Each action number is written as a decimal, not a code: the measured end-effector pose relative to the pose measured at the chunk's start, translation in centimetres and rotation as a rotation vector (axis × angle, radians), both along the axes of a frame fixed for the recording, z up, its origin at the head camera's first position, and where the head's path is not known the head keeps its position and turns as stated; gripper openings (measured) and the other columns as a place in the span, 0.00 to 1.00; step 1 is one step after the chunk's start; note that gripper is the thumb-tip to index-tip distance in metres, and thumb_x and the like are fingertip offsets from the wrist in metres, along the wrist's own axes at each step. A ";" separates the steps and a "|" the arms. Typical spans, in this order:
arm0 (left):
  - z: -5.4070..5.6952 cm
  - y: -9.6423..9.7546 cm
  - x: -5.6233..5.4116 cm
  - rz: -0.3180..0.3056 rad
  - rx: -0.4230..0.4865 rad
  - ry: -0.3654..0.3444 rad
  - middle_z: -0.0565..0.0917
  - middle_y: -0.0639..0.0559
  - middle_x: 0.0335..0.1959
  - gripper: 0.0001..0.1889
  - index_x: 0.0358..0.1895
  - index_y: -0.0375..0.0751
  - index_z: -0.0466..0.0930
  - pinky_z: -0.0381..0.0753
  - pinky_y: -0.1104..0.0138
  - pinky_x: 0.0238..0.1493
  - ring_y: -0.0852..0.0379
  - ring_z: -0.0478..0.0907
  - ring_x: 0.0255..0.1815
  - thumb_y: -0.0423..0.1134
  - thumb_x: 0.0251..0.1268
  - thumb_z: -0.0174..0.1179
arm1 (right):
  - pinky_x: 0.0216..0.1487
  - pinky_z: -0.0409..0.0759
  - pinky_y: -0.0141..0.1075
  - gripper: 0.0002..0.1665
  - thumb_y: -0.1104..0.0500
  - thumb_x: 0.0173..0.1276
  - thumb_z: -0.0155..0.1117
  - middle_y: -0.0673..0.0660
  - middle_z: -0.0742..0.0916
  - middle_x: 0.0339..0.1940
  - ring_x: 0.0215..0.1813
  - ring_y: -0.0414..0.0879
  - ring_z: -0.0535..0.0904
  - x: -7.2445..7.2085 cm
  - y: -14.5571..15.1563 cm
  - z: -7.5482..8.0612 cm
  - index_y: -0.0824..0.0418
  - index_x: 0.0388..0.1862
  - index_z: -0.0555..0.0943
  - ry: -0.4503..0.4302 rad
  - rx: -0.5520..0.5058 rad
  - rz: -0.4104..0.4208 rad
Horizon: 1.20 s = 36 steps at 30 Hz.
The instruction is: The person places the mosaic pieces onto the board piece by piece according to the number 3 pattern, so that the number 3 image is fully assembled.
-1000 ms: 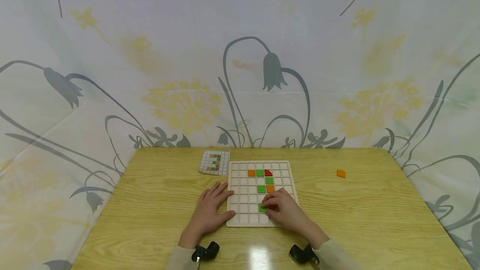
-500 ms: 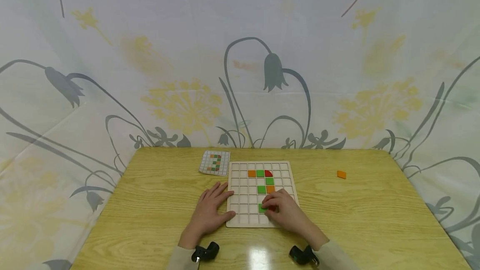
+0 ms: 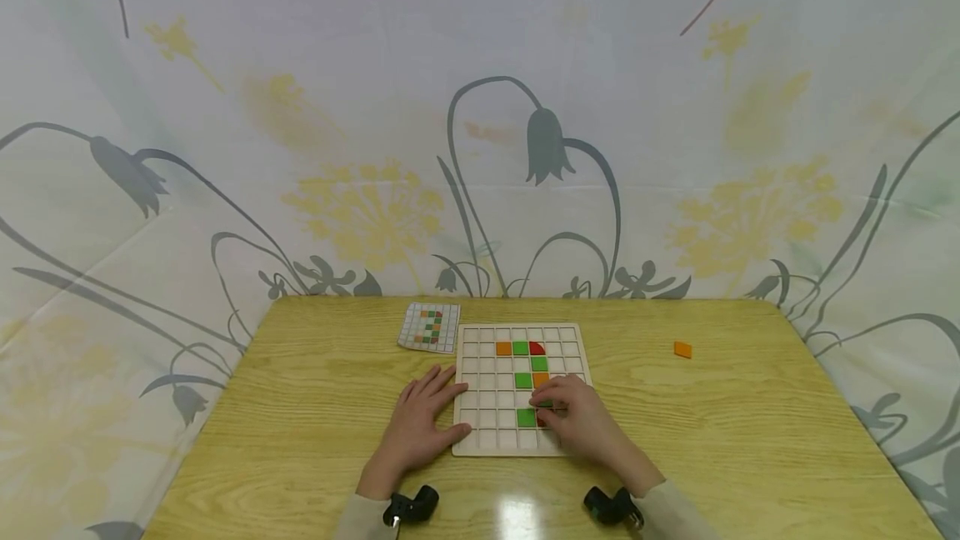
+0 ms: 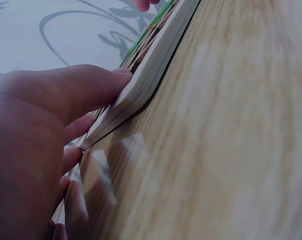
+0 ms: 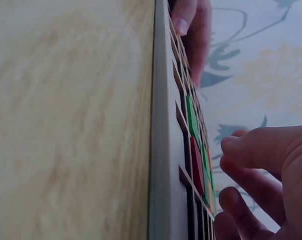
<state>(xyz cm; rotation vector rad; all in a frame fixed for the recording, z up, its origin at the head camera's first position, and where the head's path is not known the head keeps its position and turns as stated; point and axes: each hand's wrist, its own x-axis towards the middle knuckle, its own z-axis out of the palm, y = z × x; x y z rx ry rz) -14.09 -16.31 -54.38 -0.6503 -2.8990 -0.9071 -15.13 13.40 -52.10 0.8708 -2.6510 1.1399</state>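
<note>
A wooden grid board (image 3: 487, 417) lies on the table, with green, orange and red tiles in some of its cells. My left hand (image 3: 420, 423) rests at the board's left side with fingers spread, the thumb (image 4: 103, 85) on the rim in the left wrist view. Over the lower right cells is my right hand (image 3: 583, 419); its loosely bent fingers hover beside a green tile (image 3: 547, 403) they partly hide. In the right wrist view that hand's thumb (image 5: 255, 147) and fingers hold no tile, and a red tile (image 5: 196, 165) sits in its cell.
A paper card (image 3: 408, 327) printed with a coloured grid pattern lies just left of the board's far corner. One loose orange tile (image 3: 682, 349) lies off to the right on the wooden table (image 3: 720, 423). A flowered cloth (image 3: 480, 40) hangs behind.
My right hand has shifted slightly to the right and lifted a little, uncovering part of the green tile above the red one. The left hand stays put.
</note>
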 end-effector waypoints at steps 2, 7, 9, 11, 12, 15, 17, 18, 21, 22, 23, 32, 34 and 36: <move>0.0 0.0 0.0 0.000 0.000 0.003 0.63 0.53 0.77 0.31 0.68 0.53 0.76 0.52 0.39 0.71 0.46 0.52 0.79 0.58 0.62 0.63 | 0.51 0.78 0.47 0.09 0.69 0.59 0.73 0.49 0.88 0.42 0.46 0.47 0.80 -0.1 0.4 0.1 0.58 0.37 0.89 0.001 -0.007 -0.013; 0.0 0.0 0.0 0.001 0.001 0.006 0.63 0.53 0.77 0.31 0.68 0.54 0.76 0.52 0.39 0.71 0.46 0.52 0.79 0.58 0.62 0.63 | 0.48 0.79 0.44 0.10 0.69 0.60 0.72 0.49 0.87 0.43 0.46 0.49 0.79 -0.5 1.5 0.4 0.58 0.38 0.89 -0.008 -0.018 -0.051; -0.1 0.0 0.0 0.003 0.001 0.007 0.63 0.53 0.77 0.31 0.68 0.54 0.76 0.52 0.39 0.71 0.46 0.52 0.79 0.58 0.62 0.63 | 0.49 0.79 0.46 0.11 0.70 0.60 0.72 0.49 0.87 0.43 0.47 0.50 0.79 -0.6 1.9 0.3 0.58 0.39 0.89 -0.016 -0.022 -0.075; -0.1 0.0 0.0 0.003 0.002 0.009 0.63 0.53 0.77 0.31 0.68 0.54 0.76 0.51 0.38 0.71 0.46 0.52 0.79 0.58 0.62 0.63 | 0.50 0.79 0.47 0.11 0.70 0.59 0.72 0.48 0.87 0.43 0.48 0.50 0.80 -0.8 2.3 0.2 0.57 0.39 0.89 -0.034 -0.030 -0.106; -0.1 0.0 0.0 0.003 0.001 0.010 0.64 0.53 0.77 0.31 0.68 0.54 0.76 0.51 0.38 0.71 0.46 0.52 0.79 0.58 0.62 0.63 | 0.50 0.79 0.47 0.11 0.70 0.60 0.72 0.48 0.87 0.44 0.48 0.51 0.80 -0.9 2.5 0.2 0.57 0.39 0.89 -0.036 -0.030 -0.117; -0.1 0.0 0.0 0.002 -0.002 0.011 0.64 0.53 0.77 0.31 0.68 0.54 0.76 0.52 0.38 0.71 0.46 0.53 0.79 0.58 0.62 0.63 | 0.50 0.80 0.47 0.11 0.69 0.61 0.71 0.48 0.87 0.44 0.48 0.51 0.80 -1.2 3.3 0.0 0.56 0.39 0.89 -0.063 -0.030 -0.159; -0.2 0.0 0.0 0.004 -0.006 0.016 0.64 0.53 0.76 0.31 0.68 0.54 0.76 0.52 0.39 0.71 0.46 0.53 0.78 0.58 0.62 0.63 | 0.49 0.80 0.46 0.10 0.69 0.62 0.71 0.49 0.87 0.44 0.48 0.51 0.80 -1.4 3.9 0.0 0.56 0.39 0.89 -0.077 -0.031 -0.184; -0.3 0.0 0.0 0.004 -0.007 0.018 0.64 0.53 0.76 0.31 0.68 0.54 0.76 0.52 0.39 0.70 0.46 0.53 0.78 0.58 0.62 0.63 | 0.48 0.79 0.45 0.10 0.69 0.62 0.70 0.50 0.87 0.44 0.48 0.51 0.79 -1.5 4.3 0.0 0.56 0.39 0.89 -0.083 -0.032 -0.196; -0.4 0.0 -0.1 0.008 -0.010 0.025 0.64 0.53 0.76 0.31 0.68 0.54 0.76 0.53 0.38 0.70 0.46 0.53 0.78 0.58 0.62 0.63 | 0.46 0.79 0.44 0.09 0.69 0.63 0.70 0.51 0.87 0.43 0.46 0.50 0.79 -1.8 5.3 -0.1 0.57 0.39 0.89 -0.082 -0.040 -0.234; -0.4 0.0 -0.1 0.009 -0.009 0.029 0.64 0.53 0.76 0.31 0.68 0.54 0.76 0.53 0.38 0.70 0.46 0.54 0.78 0.58 0.62 0.63 | 0.45 0.79 0.44 0.09 0.69 0.63 0.70 0.51 0.87 0.43 0.46 0.51 0.79 -1.9 5.7 -0.1 0.58 0.39 0.89 -0.079 -0.046 -0.242; -0.4 0.0 -0.1 0.009 -0.010 0.026 0.64 0.53 0.76 0.31 0.68 0.54 0.76 0.53 0.38 0.70 0.46 0.53 0.78 0.58 0.62 0.63 | 0.45 0.79 0.44 0.09 0.69 0.63 0.70 0.52 0.87 0.43 0.46 0.51 0.80 -2.1 6.1 -0.2 0.59 0.39 0.88 -0.072 -0.049 -0.250; -0.3 0.0 -0.1 0.006 -0.012 0.022 0.64 0.53 0.76 0.31 0.68 0.54 0.76 0.53 0.38 0.70 0.46 0.53 0.78 0.58 0.62 0.63 | 0.44 0.78 0.43 0.09 0.68 0.64 0.69 0.56 0.87 0.46 0.46 0.54 0.81 -2.9 10.0 -0.2 0.60 0.43 0.88 -0.069 -0.044 -0.333; -0.3 0.0 -0.1 0.004 -0.015 0.020 0.64 0.53 0.76 0.31 0.68 0.53 0.76 0.53 0.38 0.70 0.46 0.53 0.78 0.58 0.62 0.63 | 0.44 0.79 0.44 0.09 0.67 0.65 0.68 0.59 0.86 0.47 0.47 0.55 0.81 -3.0 10.8 0.0 0.61 0.44 0.88 -0.076 -0.041 -0.356; -0.2 0.0 0.0 0.003 -0.017 0.019 0.64 0.53 0.76 0.31 0.68 0.53 0.76 0.53 0.39 0.70 0.46 0.53 0.78 0.59 0.62 0.63 | 0.44 0.79 0.45 0.09 0.67 0.67 0.67 0.61 0.86 0.49 0.48 0.57 0.81 -3.0 11.6 0.2 0.62 0.45 0.87 -0.076 -0.037 -0.377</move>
